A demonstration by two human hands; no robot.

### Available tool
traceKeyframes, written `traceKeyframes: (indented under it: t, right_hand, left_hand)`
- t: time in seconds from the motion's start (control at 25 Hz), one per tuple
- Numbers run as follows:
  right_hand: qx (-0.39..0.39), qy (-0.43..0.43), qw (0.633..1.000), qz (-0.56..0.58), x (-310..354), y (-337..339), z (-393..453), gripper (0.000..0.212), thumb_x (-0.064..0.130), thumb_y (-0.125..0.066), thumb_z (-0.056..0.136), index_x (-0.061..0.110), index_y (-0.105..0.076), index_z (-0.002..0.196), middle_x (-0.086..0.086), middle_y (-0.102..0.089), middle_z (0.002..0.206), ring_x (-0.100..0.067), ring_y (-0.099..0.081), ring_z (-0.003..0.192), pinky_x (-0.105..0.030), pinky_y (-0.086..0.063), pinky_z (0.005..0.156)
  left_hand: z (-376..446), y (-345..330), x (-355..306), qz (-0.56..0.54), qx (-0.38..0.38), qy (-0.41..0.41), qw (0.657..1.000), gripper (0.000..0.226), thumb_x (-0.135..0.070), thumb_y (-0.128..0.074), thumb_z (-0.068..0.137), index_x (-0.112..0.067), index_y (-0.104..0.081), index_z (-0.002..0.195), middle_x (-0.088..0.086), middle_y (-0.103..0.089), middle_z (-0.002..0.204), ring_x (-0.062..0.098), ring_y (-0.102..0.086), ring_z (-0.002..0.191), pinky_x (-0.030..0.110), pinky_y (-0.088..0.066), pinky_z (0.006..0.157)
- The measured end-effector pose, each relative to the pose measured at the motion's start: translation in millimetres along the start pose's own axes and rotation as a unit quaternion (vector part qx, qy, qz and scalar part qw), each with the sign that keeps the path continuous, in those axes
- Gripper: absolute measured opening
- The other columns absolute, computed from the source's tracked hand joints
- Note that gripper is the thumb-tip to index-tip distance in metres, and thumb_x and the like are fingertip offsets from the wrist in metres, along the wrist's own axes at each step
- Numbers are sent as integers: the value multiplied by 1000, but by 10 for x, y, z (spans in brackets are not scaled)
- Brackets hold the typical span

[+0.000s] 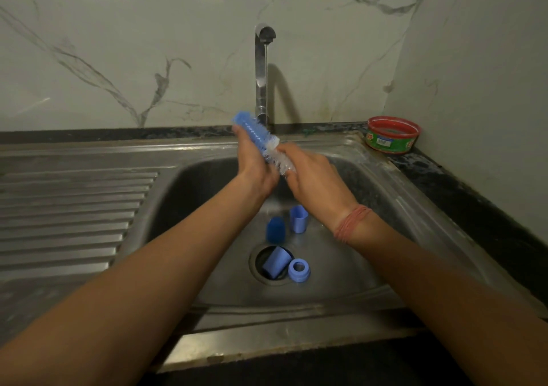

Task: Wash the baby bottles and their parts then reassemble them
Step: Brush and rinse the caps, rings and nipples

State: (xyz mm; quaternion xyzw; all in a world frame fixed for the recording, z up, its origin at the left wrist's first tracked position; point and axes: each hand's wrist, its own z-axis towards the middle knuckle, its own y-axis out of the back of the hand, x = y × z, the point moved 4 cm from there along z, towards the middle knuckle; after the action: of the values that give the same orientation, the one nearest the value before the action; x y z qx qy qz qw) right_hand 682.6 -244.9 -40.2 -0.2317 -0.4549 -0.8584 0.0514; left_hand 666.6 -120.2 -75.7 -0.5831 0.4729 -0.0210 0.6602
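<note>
Over the sink point(385, 184), under the tap point(262, 68), my left hand point(255, 166) curls round a blue ribbed bottle point(250, 130), its closed end tilted up and away to the left. My right hand point(314, 178) grips the handle of a brush point(278, 160), handle hidden in my fist, white bristles showing at the bottle's mouth. Water runs thinly from the tap. Down in the basin lie four blue parts: two cups point(298, 218) standing near each other, another cup point(275, 262) lying on the drain, a ring point(299, 270) touching it. A red tub point(393, 135) sits on the counter at right.
</note>
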Motion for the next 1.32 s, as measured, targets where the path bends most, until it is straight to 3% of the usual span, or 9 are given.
traceKeyframes:
  t: [0.12, 0.2, 0.32, 0.56, 0.8, 1.0, 1.08, 1.2, 1.32]
  right_hand:
    - [-6, -31, 999, -6, -99, 58, 64, 35, 15, -40, 99, 17, -48, 132, -13, -61, 104, -32, -59, 93, -38, -46, 80]
    - [-19, -34, 999, -16, -145, 109, 89, 33, 13, -40, 97, 15, -50, 128, -13, -61, 102, -31, -59, 90, -37, -45, 77]
    - [-34, -66, 997, 25, -169, 174, 97, 29, 23, -41, 98, 21, -52, 124, -4, -62, 107, -16, -55, 87, -23, -38, 74]
    - [-19, -2, 1000, -1, -42, 60, 42, 41, 10, -50, 92, 18, -49, 132, -15, -65, 112, -33, -62, 96, -38, -50, 80]
    - [8, 14, 1000, -9, 26, -2, 4, 49, 4, -51, 92, 19, -45, 139, -15, -61, 123, -30, -60, 106, -31, -47, 87]
    - [-17, 5, 999, -27, -59, 41, 16, 45, 11, -47, 95, 23, -45, 138, -15, -63, 117, -32, -61, 101, -38, -50, 86]
    - [-20, -7, 999, -34, -140, 63, 41, 41, 15, -46, 96, 23, -46, 136, -13, -63, 115, -31, -62, 98, -40, -51, 85]
    - [-23, -25, 999, -24, -230, 104, 88, 31, 22, -41, 98, 20, -50, 127, -10, -63, 107, -25, -58, 88, -31, -44, 75]
    - [-34, -32, 997, -63, -282, 142, 135, 32, 6, -40, 95, 9, -51, 125, -17, -62, 99, -35, -59, 88, -41, -48, 78]
  left_hand:
    - [-98, -120, 193, 27, 45, 33, 998, 71, -70, -35, 94, -12, -59, 127, 9, -66, 86, 20, -66, 82, 34, -56, 81]
    - [-162, -183, 293, 38, 72, 41, 996, 65, -67, -33, 97, -12, -61, 119, 6, -67, 80, 17, -68, 76, 29, -56, 71]
    - [-181, -228, 323, 40, 79, 30, 996, 69, -62, -34, 99, -9, -55, 136, 8, -68, 90, 19, -67, 85, 31, -55, 80]
    - [-8, -91, -96, -21, 11, -21, 1000, 68, -60, -33, 100, -5, -53, 136, 12, -64, 87, 22, -64, 78, 34, -55, 74]
    - [96, 86, -438, -25, -39, -41, 998, 69, -62, -31, 100, -5, -53, 131, 18, -65, 105, 28, -65, 88, 40, -55, 69]
    - [14, 43, -96, -5, -18, -36, 999, 55, -45, -44, 103, -1, -55, 134, 15, -69, 100, 23, -68, 84, 34, -58, 76]
    - [-13, 2, 16, 10, -5, -15, 1000, 53, -45, -43, 103, -3, -56, 133, 17, -69, 110, 24, -69, 91, 35, -58, 79]
    - [-103, -58, 136, 38, 7, 5, 999, 49, -43, -42, 104, -4, -56, 132, 20, -65, 125, 30, -67, 107, 37, -59, 82]
    - [-202, -149, 297, 78, 28, 31, 996, 47, -40, -41, 105, -4, -56, 132, 16, -68, 117, 24, -69, 98, 31, -61, 71]
